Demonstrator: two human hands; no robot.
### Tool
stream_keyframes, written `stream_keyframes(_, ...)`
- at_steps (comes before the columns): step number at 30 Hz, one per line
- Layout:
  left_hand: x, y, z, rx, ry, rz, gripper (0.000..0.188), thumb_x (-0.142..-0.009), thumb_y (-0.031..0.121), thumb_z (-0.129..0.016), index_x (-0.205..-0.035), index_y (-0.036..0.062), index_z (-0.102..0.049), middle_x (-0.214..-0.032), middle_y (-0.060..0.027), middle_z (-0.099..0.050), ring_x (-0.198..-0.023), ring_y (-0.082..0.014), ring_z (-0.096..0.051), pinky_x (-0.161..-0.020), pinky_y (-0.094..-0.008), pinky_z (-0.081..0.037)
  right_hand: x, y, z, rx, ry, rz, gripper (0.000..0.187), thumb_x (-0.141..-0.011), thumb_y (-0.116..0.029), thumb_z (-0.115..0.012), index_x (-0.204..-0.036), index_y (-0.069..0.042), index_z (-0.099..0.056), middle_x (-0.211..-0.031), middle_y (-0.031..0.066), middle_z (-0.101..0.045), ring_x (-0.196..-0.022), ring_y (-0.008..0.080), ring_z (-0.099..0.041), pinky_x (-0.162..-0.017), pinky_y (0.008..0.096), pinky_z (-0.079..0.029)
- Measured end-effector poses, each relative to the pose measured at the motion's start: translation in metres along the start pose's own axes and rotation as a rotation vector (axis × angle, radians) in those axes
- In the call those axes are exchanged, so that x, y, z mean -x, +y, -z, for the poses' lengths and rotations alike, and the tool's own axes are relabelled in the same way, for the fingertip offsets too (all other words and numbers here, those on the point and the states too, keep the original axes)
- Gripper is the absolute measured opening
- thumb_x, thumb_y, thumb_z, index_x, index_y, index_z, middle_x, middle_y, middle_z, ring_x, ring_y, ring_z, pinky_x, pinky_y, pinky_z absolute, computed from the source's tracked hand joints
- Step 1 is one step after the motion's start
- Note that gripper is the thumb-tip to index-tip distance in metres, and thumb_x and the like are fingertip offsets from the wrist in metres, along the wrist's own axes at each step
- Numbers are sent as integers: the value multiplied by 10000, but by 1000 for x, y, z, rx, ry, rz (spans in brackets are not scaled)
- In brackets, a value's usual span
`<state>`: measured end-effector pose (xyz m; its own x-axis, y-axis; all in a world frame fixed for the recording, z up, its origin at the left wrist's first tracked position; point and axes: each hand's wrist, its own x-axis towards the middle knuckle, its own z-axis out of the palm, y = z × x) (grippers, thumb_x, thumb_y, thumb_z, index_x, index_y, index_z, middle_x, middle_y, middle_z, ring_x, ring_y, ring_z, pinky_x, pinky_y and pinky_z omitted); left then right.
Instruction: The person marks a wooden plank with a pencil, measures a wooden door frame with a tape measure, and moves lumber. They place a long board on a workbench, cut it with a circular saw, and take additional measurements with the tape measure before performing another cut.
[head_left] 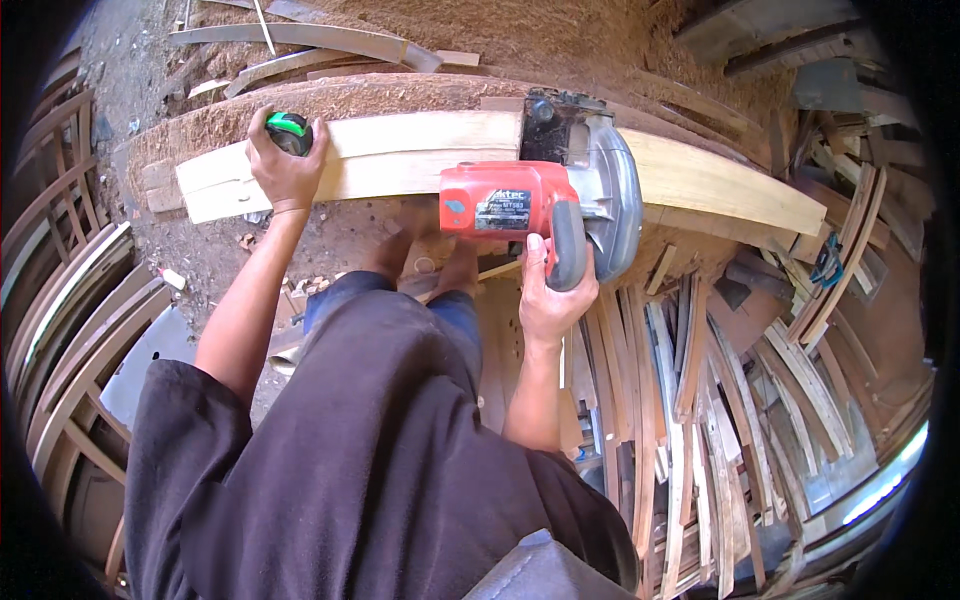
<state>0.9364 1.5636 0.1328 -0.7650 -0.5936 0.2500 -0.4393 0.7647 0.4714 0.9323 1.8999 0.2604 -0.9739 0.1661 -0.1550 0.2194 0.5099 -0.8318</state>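
Observation:
A long pale wooden board [420, 135] lies across in front of me, with a lengthwise line or split along its left part. Over its middle rests a red and grey circular saw [505, 190]. My right hand [558, 298] is wrapped round the saw's dark rear handle. Near the board's left end, my left hand [285, 170] is closed round a green and black tape measure [290, 132], its wrist just at the board's near edge. The saw's blade and the underside of its base are hidden from this view.
Sawdust-covered ground and curved offcuts [320, 42] lie beyond the board. Many wood strips [690, 400] are heaped at the lower right, and curved wooden frames [75, 330] stand at the left. A blue clamp-like object [828, 262] sits on strips at the right.

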Motion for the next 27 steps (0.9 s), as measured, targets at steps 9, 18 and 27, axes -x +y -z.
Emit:
stream_keyframes(9, -1, -1, -1, 39, -11, 2, 729, -794, 397, -858, -1351, 120, -479, -1121, -169, -633, -1020, -394, -609, -906, -506, -498, -10, 2, -8, -15, 25, 6, 146, -919, -77, -783, -942, -9, -656, -742, 6, -626, -621, 70, -584, -545, 243, -483)
stream_keyframes(18, -2, -5, 2, 64, -3, -5, 728, -781, 386, -862, -1343, 113, -487, -1130, -168, -631, -1045, -390, -608, -939, -499, -491, -31, -10, -14, 15, 16, 60, 150, -919, -46, -769, -1030, 17, -691, -797, 14, -668, -655, 83, -607, -591, 264, -509)
stream_keyframes(27, 1, -4, -1, 29, 1, 37, 710, -802, 400, -838, -1349, 99, -500, -1158, -195, -634, -1071, -411, -605, -951, -519, -492, -60, -36, -29, 20, 109, 145, 204, -911, -154, -785, -947, 14, -675, -768, 92, -689, -700, 171, -653, -681, 350, -521)
